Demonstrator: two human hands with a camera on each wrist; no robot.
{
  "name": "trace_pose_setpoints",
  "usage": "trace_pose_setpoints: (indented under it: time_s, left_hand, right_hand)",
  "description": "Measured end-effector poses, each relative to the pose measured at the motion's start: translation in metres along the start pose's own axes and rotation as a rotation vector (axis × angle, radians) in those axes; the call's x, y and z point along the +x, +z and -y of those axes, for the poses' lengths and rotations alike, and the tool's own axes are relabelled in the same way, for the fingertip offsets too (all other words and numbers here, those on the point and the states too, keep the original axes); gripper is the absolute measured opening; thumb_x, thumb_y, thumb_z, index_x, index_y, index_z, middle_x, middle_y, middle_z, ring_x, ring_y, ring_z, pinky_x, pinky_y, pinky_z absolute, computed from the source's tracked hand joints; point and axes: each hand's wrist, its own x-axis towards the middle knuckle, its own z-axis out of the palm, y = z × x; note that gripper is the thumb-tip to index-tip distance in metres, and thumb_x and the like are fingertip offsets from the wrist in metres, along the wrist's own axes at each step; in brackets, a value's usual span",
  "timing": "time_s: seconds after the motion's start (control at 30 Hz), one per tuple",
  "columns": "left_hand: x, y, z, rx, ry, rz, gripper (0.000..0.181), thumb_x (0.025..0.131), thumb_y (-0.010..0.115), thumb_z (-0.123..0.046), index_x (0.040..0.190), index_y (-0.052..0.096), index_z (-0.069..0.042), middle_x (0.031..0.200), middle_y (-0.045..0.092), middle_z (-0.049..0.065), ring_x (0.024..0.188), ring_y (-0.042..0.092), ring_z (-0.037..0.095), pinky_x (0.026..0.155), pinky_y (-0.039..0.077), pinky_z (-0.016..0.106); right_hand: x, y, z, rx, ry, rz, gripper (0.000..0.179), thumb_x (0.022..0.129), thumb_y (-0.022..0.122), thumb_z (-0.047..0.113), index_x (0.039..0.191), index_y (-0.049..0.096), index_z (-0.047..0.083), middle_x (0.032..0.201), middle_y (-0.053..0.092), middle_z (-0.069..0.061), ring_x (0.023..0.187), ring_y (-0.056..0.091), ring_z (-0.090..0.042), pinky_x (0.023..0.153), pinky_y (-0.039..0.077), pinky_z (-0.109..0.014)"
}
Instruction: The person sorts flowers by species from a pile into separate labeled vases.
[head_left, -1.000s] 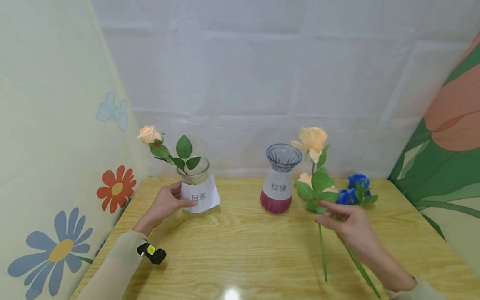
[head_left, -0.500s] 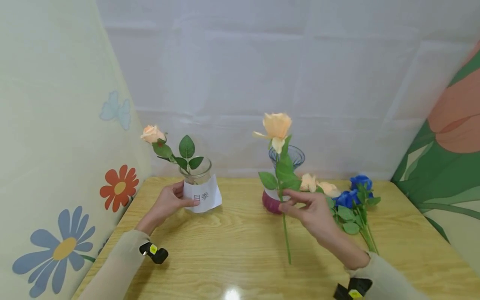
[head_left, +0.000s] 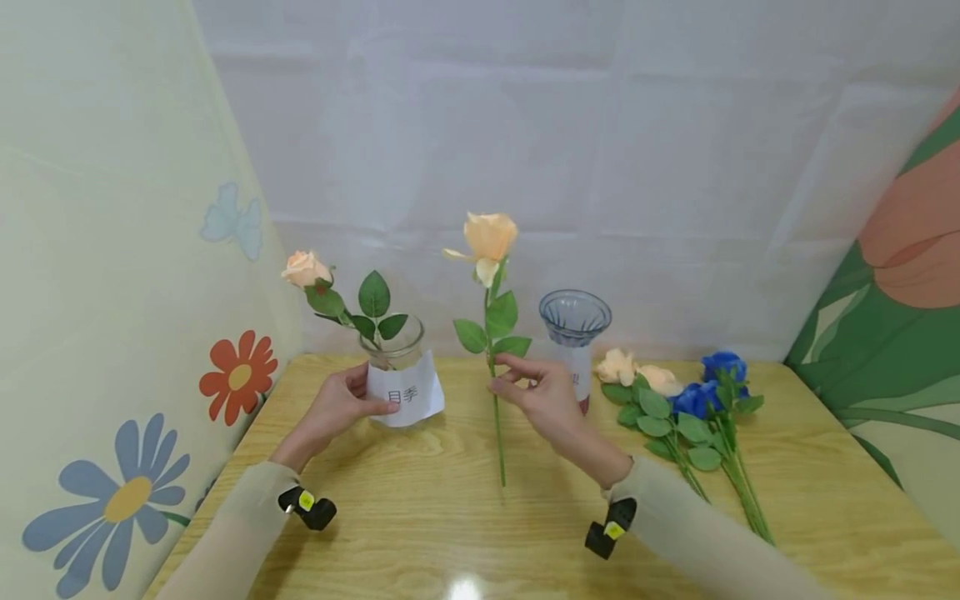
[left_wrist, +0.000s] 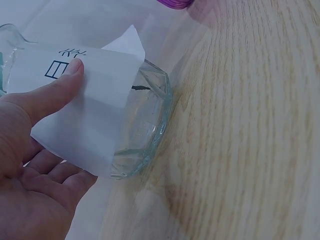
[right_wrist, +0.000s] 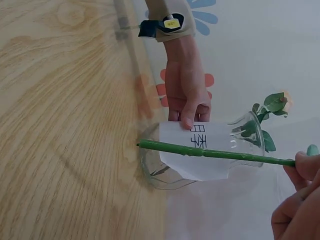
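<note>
My left hand (head_left: 333, 408) grips the side of a clear glass vase (left_wrist: 150, 120), thumb over its white paper label (left_wrist: 95, 100). In that vase stands a pale pink rose (head_left: 306, 268) with green leaves, leaning left over the rim. My right hand (head_left: 543, 396) pinches the green stem (right_wrist: 200, 151) of a peach rose (head_left: 490, 237), thumb and fingertips just below its leaves. It is held nearly upright, between the two vases, its lower stem hanging over the table. In the right wrist view the stem crosses in front of the labelled vase.
Behind my right hand stands a vase with a blue fluted glass top (head_left: 575, 317) and purple-red base. Peach roses (head_left: 617, 367) and blue roses (head_left: 697, 400) lie on the wooden table (head_left: 420, 517) at the right. A white cloth (head_left: 450, 125) hangs behind.
My right hand has carried the peach rose leftward from the flowers at the right, past the blue-topped vase, toward the clear vase. My left hand has stayed on the clear vase.
</note>
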Motion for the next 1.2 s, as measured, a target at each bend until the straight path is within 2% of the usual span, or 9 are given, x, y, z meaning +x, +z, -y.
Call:
trace_pose_setpoints:
  time_s: [0.07,0.13,0.23,0.3,0.47,0.7,0.83,1.0,1.2]
  left_hand:
    - [0.0,0.0,0.0,0.0,-0.001,-0.001,0.083,0.085,0.092,-0.018,0.154,0.049,0.0,0.146,0.06,0.02,0.132,0.059,0.038,0.109,0.049,0.05]
    - [0.0,0.0,0.0,-0.004,-0.002,0.0,0.082,0.085,0.092,-0.018,0.153,0.05,0.0,0.146,0.06,0.02,0.132,0.06,0.037,0.109,0.049,0.05]
    - [0.0,0.0,0.001,-0.008,-0.001,0.002,0.082,0.085,0.091,-0.018,0.153,0.05,0.001,0.146,0.061,0.021,0.131,0.06,0.037,0.109,0.049,0.049]
    - [0.0,0.0,0.001,-0.009,0.0,0.001,0.082,0.085,0.092,-0.018,0.153,0.05,0.0,0.146,0.06,0.021,0.132,0.06,0.037,0.109,0.049,0.05]
    - [0.0,-0.001,0.0,0.0,-0.003,-0.001,0.085,0.084,0.092,-0.02,0.155,0.049,-0.001,0.147,0.06,0.02,0.133,0.059,0.037,0.109,0.049,0.051]
    - [-0.001,0.001,-0.003,-0.008,-0.01,0.001,0.083,0.084,0.092,-0.018,0.154,0.05,0.0,0.145,0.061,0.02,0.131,0.06,0.036,0.106,0.052,0.044]
    - [-0.002,0.0,-0.003,-0.009,-0.016,0.0,0.084,0.085,0.092,-0.018,0.154,0.049,0.001,0.146,0.06,0.021,0.132,0.06,0.036,0.107,0.051,0.044]
    - [-0.001,0.0,-0.002,-0.012,-0.019,-0.001,0.085,0.085,0.092,-0.018,0.155,0.048,0.001,0.147,0.059,0.021,0.133,0.059,0.037,0.107,0.051,0.045]
    - [0.0,0.0,-0.001,-0.009,-0.017,-0.001,0.086,0.085,0.092,-0.019,0.156,0.047,0.0,0.148,0.059,0.02,0.134,0.058,0.037,0.108,0.05,0.047]
  right_hand:
    - [0.006,0.009,-0.001,-0.011,-0.022,-0.012,0.036,0.092,0.08,0.003,0.127,0.073,-0.002,0.088,0.076,-0.009,0.077,0.061,-0.013,0.053,0.041,-0.021]
    - [0.013,0.016,-0.001,-0.009,-0.036,-0.02,0.036,0.091,0.081,0.003,0.126,0.074,-0.001,0.088,0.077,-0.01,0.08,0.063,-0.013,0.055,0.045,-0.021]
    - [0.022,0.026,0.002,-0.017,-0.058,-0.032,0.035,0.091,0.082,0.005,0.125,0.075,0.002,0.089,0.077,-0.009,0.077,0.063,-0.01,0.056,0.047,-0.02]
    - [0.029,0.031,0.005,-0.016,-0.068,-0.041,0.036,0.091,0.081,0.005,0.126,0.075,0.003,0.09,0.077,-0.008,0.066,0.059,-0.009,0.05,0.043,-0.02]
    - [0.049,0.04,0.019,0.028,-0.11,-0.08,0.035,0.093,0.081,0.006,0.128,0.075,0.005,0.091,0.076,-0.008,0.05,0.041,-0.007,0.044,0.034,-0.02]
    - [0.074,0.049,0.043,0.061,-0.199,-0.136,0.035,0.094,0.082,0.011,0.128,0.075,0.005,0.094,0.076,-0.009,0.05,0.036,-0.008,0.046,0.033,-0.023]
    - [0.088,0.053,0.055,0.073,-0.269,-0.168,0.035,0.094,0.082,0.011,0.127,0.075,0.003,0.098,0.078,-0.012,0.058,0.048,-0.008,0.047,0.034,-0.023]
    - [0.106,0.059,0.073,0.107,-0.332,-0.23,0.032,0.092,0.083,0.006,0.123,0.076,0.001,0.098,0.078,-0.014,0.09,0.068,-0.01,0.05,0.041,-0.02]
    - [0.125,0.065,0.087,0.131,-0.367,-0.29,0.032,0.091,0.084,0.004,0.121,0.077,0.0,0.097,0.078,-0.015,0.094,0.073,-0.015,0.076,0.057,-0.023]
